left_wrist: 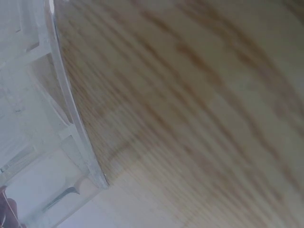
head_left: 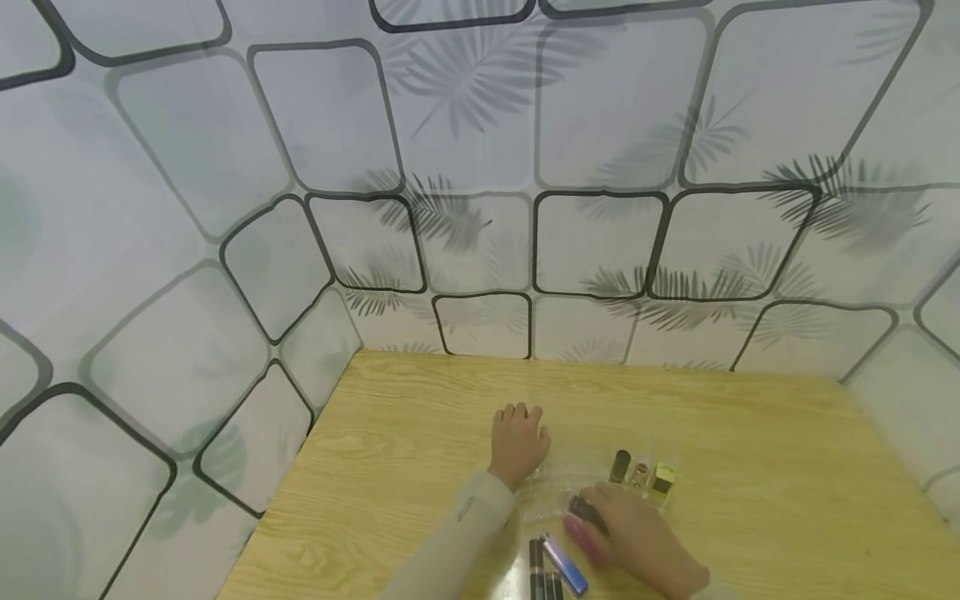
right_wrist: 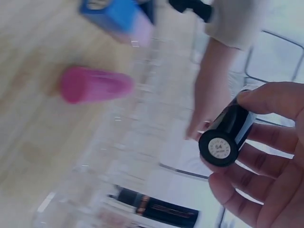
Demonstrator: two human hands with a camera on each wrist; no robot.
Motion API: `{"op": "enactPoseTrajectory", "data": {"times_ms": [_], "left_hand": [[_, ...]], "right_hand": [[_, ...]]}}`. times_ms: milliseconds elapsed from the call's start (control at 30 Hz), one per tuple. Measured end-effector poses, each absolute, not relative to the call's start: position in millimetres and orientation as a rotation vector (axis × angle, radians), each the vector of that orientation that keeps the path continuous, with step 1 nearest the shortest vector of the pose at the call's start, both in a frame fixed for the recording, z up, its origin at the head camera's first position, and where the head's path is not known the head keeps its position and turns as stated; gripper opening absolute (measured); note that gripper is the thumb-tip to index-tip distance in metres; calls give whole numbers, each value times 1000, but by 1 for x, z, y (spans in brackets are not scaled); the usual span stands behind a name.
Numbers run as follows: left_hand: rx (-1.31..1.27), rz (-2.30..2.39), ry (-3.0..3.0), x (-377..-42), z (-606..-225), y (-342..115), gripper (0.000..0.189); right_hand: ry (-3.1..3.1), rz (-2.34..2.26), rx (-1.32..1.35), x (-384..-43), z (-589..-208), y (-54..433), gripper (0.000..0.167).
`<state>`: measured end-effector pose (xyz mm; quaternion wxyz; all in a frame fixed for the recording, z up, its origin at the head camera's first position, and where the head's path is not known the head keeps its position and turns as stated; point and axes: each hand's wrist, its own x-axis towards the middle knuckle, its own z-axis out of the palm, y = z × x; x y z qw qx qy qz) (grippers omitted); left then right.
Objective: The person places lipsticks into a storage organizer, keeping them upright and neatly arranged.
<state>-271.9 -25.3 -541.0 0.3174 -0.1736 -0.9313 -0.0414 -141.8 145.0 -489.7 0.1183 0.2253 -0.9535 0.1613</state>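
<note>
My right hand [head_left: 637,533] pinches a black lipstick tube [head_left: 588,512] between thumb and fingers. Its round end, with a pale label, faces the camera in the right wrist view. Below it lies a clear organizer [head_left: 551,492] with divided compartments, holding a black tube [head_left: 619,466], a small clear gold-toned tube [head_left: 640,474] and a gold-and-black capped item [head_left: 663,477] at its right end. My left hand [head_left: 519,442] rests by the organizer's far left corner, fingers loosely extended. A pink tube [right_wrist: 95,84] is on the table beside the organizer.
Nearer the front are a blue-violet tube [head_left: 564,565] and black tubes [head_left: 536,567] on the wooden table [head_left: 397,450]. Patterned white walls [head_left: 480,250] rise behind the table and along its sides.
</note>
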Motion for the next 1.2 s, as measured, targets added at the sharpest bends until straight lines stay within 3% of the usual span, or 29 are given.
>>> {"op": "enactPoseTrajectory", "data": {"times_ms": [500,1200], "left_hand": [[-451,-90,-2511,-273,-544,-27,24],[-458,-105,-2491,-273,-545,-27,22]], "right_hand": [[-2463,711,799,-147,-452,144,35],[-2322,967,731,-157,-453,145,39]]}}
